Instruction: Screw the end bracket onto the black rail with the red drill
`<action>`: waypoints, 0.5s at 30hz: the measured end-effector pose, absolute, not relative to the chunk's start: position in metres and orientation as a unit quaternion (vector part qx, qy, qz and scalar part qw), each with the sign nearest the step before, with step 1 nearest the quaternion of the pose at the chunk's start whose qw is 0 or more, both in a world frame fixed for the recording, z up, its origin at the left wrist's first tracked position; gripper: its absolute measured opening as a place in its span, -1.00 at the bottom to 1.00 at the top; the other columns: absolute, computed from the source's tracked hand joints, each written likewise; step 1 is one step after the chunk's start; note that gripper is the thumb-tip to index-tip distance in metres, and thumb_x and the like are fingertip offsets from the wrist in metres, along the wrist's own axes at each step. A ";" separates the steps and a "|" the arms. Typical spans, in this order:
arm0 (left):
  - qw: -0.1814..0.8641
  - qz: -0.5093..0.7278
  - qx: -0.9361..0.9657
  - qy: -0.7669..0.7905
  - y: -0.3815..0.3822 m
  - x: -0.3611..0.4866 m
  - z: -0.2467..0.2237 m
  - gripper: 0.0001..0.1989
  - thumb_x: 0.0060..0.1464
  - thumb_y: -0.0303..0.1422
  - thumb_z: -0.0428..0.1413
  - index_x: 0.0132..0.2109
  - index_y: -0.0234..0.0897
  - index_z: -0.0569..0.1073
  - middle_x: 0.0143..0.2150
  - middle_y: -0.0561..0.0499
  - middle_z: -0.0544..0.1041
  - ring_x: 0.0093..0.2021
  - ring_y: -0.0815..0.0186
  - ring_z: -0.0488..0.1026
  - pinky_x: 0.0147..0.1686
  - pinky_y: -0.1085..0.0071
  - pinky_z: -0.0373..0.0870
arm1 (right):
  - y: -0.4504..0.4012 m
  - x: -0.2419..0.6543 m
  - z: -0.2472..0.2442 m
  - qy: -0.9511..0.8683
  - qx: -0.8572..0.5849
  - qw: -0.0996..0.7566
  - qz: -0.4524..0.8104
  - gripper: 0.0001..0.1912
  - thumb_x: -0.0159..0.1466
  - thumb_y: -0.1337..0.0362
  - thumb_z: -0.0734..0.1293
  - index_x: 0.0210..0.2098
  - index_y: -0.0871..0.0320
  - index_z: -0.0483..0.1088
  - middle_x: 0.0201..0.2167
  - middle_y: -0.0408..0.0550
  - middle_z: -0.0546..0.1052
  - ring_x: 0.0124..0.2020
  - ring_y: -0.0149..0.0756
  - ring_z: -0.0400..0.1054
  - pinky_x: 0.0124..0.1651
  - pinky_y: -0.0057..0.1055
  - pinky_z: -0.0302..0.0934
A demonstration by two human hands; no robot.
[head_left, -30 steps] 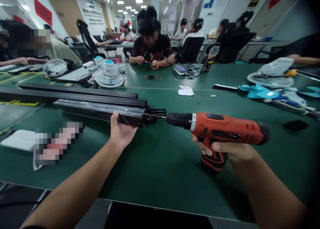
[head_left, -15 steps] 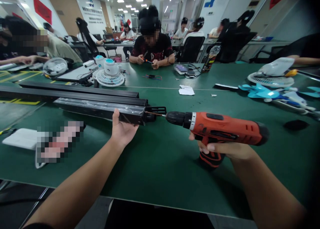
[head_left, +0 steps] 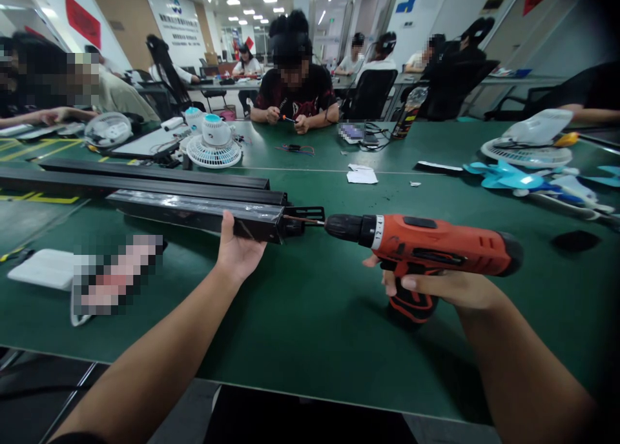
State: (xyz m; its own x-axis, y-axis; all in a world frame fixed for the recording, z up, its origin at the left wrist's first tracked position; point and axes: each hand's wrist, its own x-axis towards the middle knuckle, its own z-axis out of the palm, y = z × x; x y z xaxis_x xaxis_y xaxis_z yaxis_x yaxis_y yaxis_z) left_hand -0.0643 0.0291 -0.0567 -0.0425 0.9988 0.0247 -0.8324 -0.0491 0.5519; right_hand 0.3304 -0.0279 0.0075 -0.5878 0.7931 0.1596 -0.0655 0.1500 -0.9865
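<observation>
right hand (head_left: 453,289) grips the red drill (head_left: 426,236) — forefinger (head_left: 371,261) farther forward than before — while left hand (head_left: 241,255) clasps the black bar (head_left: 194,213).

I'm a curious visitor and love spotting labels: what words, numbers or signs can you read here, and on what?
"2" and "4": on the collar of the drill; the marks around them are unclear.
Wall sign: lettering too blurred to read.
Bottle label: too small to read.
Black shirt: print too blurred to read.
Red poster: no readable text.
</observation>
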 end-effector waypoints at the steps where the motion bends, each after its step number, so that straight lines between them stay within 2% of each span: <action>1: 0.663 0.692 0.209 0.198 0.029 -0.065 -0.057 -0.23 0.37 0.12 0.36 0.54 -0.14 0.49 0.19 -0.15 0.80 0.37 -0.08 0.69 0.29 0.10 0.66 | -0.028 0.331 0.007 -0.671 -0.275 0.355 0.591 -0.63 0.44 0.24 0.64 0.22 0.07 0.75 -0.30 0.01 0.78 -0.32 -0.11 0.75 -0.25 -0.29 0.75; 5: 0.669 0.683 0.216 0.198 0.028 -0.061 -0.055 -0.17 0.35 0.18 0.36 0.56 -0.12 0.48 0.26 -0.16 0.77 0.44 -0.10 0.63 0.37 0.07 0.61 | -0.028 0.332 0.007 -0.672 -0.280 0.350 0.589 -0.63 0.46 0.19 0.64 0.22 0.09 0.73 -0.33 -0.02 0.76 -0.31 -0.12 0.75 -0.21 -0.28 0.75; 8: 0.662 0.692 0.203 0.207 0.024 -0.056 -0.048 -0.05 0.25 0.33 0.34 0.57 -0.08 0.47 0.30 -0.16 0.76 0.50 -0.12 0.57 0.36 0.09 0.62 | -0.028 0.332 0.008 -0.668 -0.287 0.349 0.591 -0.62 0.43 0.17 0.66 0.19 0.11 0.73 -0.31 -0.01 0.76 -0.33 -0.15 0.73 -0.23 -0.29 0.74; 11: 0.672 0.691 0.132 0.230 0.019 -0.052 -0.038 0.04 0.26 0.54 0.08 0.60 -0.01 0.42 0.42 -0.16 0.68 0.54 -0.12 0.53 0.37 0.04 0.63 | -0.029 0.333 0.010 -0.662 -0.312 0.331 0.596 -0.60 0.40 0.15 0.68 0.17 0.11 0.73 -0.34 -0.04 0.74 -0.33 -0.16 0.71 -0.21 -0.27 0.74; 13: 0.678 0.686 0.081 0.252 0.016 -0.049 -0.031 0.08 0.29 0.57 -0.08 0.62 -0.04 0.39 0.50 -0.21 0.60 0.56 -0.13 0.50 0.37 0.01 0.63 | -0.029 0.334 0.011 -0.659 -0.330 0.322 0.594 -0.59 0.38 0.14 0.68 0.17 0.10 0.72 -0.36 -0.05 0.73 -0.33 -0.15 0.71 -0.18 -0.25 0.73; 15: 0.671 0.688 0.052 0.273 0.014 -0.048 -0.025 0.09 0.32 0.56 -0.11 0.64 -0.07 0.36 0.53 -0.26 0.57 0.58 -0.12 0.47 0.33 0.07 0.65 | -0.029 0.335 0.011 -0.663 -0.341 0.313 0.589 -0.58 0.39 0.12 0.68 0.18 0.07 0.73 -0.35 -0.06 0.73 -0.32 -0.16 0.70 -0.17 -0.26 0.72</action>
